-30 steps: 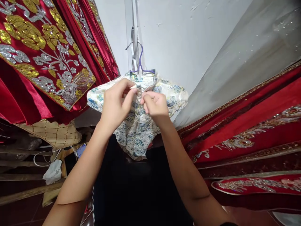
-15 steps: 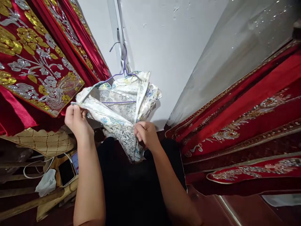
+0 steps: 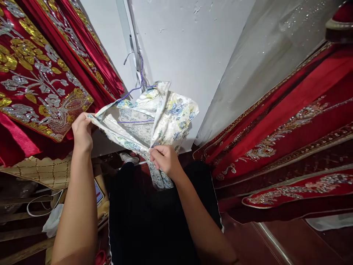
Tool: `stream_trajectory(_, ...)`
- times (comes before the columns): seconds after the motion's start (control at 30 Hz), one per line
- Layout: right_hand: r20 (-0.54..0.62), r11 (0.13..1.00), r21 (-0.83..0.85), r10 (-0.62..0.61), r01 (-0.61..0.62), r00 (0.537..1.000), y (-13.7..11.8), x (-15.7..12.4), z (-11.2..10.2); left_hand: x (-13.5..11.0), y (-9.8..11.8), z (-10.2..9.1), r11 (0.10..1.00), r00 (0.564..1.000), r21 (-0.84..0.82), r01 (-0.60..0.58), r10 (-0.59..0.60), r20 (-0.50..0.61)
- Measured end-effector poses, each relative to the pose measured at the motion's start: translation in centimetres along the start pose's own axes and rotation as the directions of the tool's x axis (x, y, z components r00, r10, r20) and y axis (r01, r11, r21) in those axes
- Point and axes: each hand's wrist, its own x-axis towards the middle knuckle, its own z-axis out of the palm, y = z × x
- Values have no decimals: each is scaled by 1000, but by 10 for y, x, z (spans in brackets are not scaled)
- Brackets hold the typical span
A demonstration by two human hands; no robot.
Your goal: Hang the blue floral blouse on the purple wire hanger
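Note:
A white blouse (image 3: 176,116) with blue and yellow flowers hangs on a purple wire hanger (image 3: 142,70), its neckline pulled wide so the patterned inside shows. My left hand (image 3: 82,132) pinches its edge at the left end of the opening. Lower down, where the two front edges meet, my right hand (image 3: 164,158) is closed on the cloth. Below that hand the lower part of the blouse hangs in folds. The hanger's lower bar crosses the opening; its right arm is hidden under the fabric.
Red embroidered garments hang on the left (image 3: 46,73) and right (image 3: 275,140). Behind the blouse is a white wall (image 3: 193,48). A translucent plastic cover (image 3: 248,73) drapes at the right. A phone (image 3: 98,192) and a white cable (image 3: 41,213) lie at the lower left.
My left hand has moved slightly left with the cloth edge, stretching it. My right hand has shifted a little left and down, and the blouse's right side has turned to show more flowers.

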Motion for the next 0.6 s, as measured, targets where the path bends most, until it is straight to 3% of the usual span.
stream_trajectory(0.07, -8, 1000, -21, 9, -10, 1000, -2, 3, -6, 2, -6, -5, 995, 998, 75, -60, 59, 27)
stream_trajectory(0.17, -97, 1000, 10, -7, 8, 995, -6, 10, -17, 8, -6, -3, 993, 992, 50, -111, 108, 61)
stream_trajectory(0.23, -163, 997, 62, -24, 35, 986, -8, 14, -20, 8, -4, 3, 999, 997, -13, -37, 38, 74)
stream_trajectory(0.3, -174, 996, 82, -21, 36, 984, -8, 13, -17, 2, -1, 12, 994, 999, -108, 17, -20, -26)
stream_trajectory(0.37, -107, 998, 50, -16, 21, 994, -4, 8, -11, -10, 1, 22, 964, 978, -266, 3, -59, -202)
stream_trajectory(0.43, -10, 1000, 7, -17, 17, 1000, 1, 2, -4, -27, -1, 30, 893, 942, -449, 36, -180, -282)
stream_trajectory(0.53, 31, 1000, -22, -11, 12, 999, 10, -6, 1, -58, -12, 42, 780, 883, -578, 238, -422, -206)
stream_trajectory(0.6, 1, 999, -41, 16, -16, 1000, 16, -8, -2, -83, -23, 54, 794, 861, -517, 319, -471, -193)
